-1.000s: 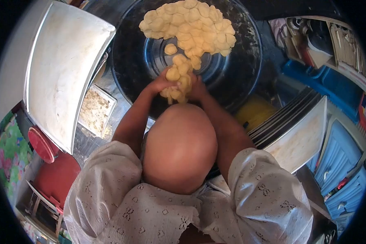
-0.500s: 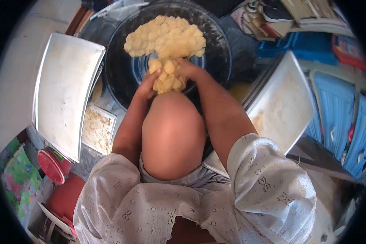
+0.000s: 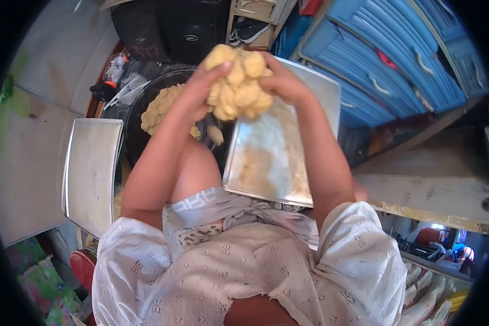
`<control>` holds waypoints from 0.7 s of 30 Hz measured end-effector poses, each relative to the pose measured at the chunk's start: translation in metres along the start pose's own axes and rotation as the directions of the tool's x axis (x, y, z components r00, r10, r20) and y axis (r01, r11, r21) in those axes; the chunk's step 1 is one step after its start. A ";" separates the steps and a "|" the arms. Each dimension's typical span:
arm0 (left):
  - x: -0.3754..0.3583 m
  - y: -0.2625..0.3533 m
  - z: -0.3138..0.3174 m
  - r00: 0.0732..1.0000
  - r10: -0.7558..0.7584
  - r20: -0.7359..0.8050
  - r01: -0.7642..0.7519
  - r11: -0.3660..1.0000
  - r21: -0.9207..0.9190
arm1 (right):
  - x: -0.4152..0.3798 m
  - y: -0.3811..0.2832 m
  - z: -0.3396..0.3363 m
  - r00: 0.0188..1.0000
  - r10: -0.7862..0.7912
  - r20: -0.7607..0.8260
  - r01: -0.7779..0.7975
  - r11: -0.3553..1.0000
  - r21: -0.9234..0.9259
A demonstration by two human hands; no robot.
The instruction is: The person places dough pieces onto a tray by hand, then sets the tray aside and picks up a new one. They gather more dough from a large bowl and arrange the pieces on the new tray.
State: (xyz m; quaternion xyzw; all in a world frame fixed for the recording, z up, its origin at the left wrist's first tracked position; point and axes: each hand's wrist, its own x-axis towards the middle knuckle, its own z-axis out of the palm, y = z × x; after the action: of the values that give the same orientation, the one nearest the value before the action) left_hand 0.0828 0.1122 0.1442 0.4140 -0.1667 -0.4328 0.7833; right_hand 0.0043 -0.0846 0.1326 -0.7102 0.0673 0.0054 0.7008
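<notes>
Raised over the tray on my right is a big clump of pale yellow, rounded dough pieces (image 3: 239, 92), pressed between both palms. My left hand (image 3: 201, 89) grips its left side, with the thumb on top. On the opposite side my right hand (image 3: 285, 81) holds it, fingers curled behind. More yellow dough pieces (image 3: 160, 111) lie heaped in the large black basin (image 3: 133, 133), partly behind my left forearm. One piece looks blurred below the clump, near the basin's right side. A shallow metal baking tray (image 3: 266, 157) lies under the clump, its surface stained brown.
Another metal tray (image 3: 92, 168) stands on the left beside the basin. Blue slatted drawers (image 3: 386, 60) with white handles rise at the back right. Black cases (image 3: 165, 32) stand behind the basin. A wooden board edge (image 3: 434, 214) juts in on the right.
Both hands have lifted the clump of dough pieces from the basin and carried it right, over the tray. The view has turned to the right.
</notes>
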 end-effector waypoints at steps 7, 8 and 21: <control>0.004 -0.121 0.037 0.969 -0.198 0.147 0.161 0.959 0.232 | -0.127 0.066 -0.048 0.976 0.027 -0.218 -0.179 0.672 -0.719; 0.008 -0.138 0.027 0.982 -0.182 0.055 0.108 0.774 0.624 | -0.135 0.075 -0.048 0.975 0.026 -0.222 -0.182 0.671 -0.719; -0.003 -0.112 0.016 0.984 0.161 0.075 -0.093 0.102 0.990 | -0.156 0.018 -0.042 0.900 0.169 -0.402 -0.435 0.305 -0.847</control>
State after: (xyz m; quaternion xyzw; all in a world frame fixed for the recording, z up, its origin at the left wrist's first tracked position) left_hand 0.0109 0.0746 0.0656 0.8246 -0.4265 -0.1324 0.3472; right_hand -0.1554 -0.1129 0.1313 -0.9465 0.2687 0.0898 0.1542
